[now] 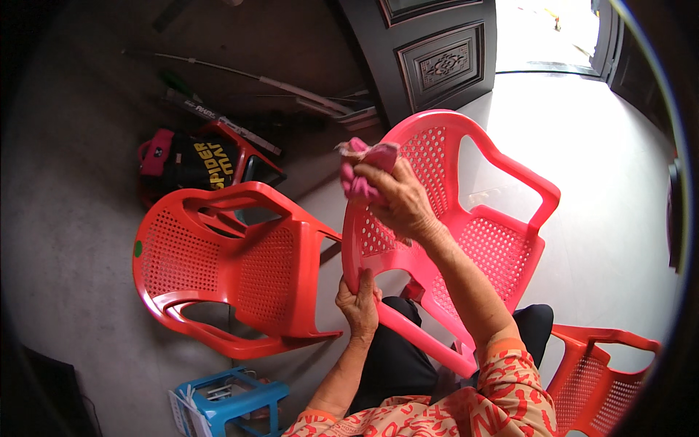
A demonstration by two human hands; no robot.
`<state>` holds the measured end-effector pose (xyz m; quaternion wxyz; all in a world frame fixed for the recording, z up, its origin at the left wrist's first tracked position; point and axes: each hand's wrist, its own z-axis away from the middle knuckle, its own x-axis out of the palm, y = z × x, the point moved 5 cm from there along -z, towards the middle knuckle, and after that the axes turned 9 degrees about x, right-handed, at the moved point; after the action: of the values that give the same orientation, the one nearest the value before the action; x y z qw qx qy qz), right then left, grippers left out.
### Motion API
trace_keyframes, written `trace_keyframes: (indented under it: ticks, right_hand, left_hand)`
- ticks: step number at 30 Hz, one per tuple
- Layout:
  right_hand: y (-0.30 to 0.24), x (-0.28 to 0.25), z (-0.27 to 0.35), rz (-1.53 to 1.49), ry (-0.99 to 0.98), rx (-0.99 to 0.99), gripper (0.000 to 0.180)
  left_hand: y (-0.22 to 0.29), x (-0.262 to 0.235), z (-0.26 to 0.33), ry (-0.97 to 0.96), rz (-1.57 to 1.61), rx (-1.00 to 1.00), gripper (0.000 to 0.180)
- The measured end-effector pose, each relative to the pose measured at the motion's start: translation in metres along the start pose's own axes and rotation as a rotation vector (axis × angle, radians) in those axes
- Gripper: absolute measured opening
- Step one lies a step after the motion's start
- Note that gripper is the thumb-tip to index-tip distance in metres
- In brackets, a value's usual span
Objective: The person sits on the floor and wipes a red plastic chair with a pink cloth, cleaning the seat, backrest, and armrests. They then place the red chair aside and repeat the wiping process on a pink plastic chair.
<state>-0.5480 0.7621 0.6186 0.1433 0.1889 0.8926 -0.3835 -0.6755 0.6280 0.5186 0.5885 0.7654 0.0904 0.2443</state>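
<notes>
A pink plastic armchair (486, 240) with a perforated back and seat stands in front of me, turned partly sideways. My left hand (358, 306) grips the edge of its frame where the back meets the near armrest. Bunched in my right hand (397, 193) is a pink cloth (364, 171), held against the upper edge of the chair's back. My fingers wrap round the cloth, so part of it is hidden. The right forearm crosses over the chair and covers some of the back and seat.
A red plastic armchair (266, 273) stands to the left, and another red chair (593, 379) at the lower right. Near my left side is a blue stool (233, 397). Behind are a black bag (193, 164), long poles (280, 87) and an open dark carved door (440, 65).
</notes>
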Motion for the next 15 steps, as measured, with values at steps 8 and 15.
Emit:
trace_keyframes:
  ticks: [8,15]
  right_hand:
    - [0.023,0.011,-0.001,-0.027,0.255,0.124,0.069]
    - [-0.023,0.018,0.055,-0.055,0.078,0.031,0.062]
  left_hand:
    - [-0.003,-0.001,-0.001,-0.018,-0.001,0.024,0.021]
    - [-0.01,-0.005,-0.001,0.047,0.033,-0.117,0.045]
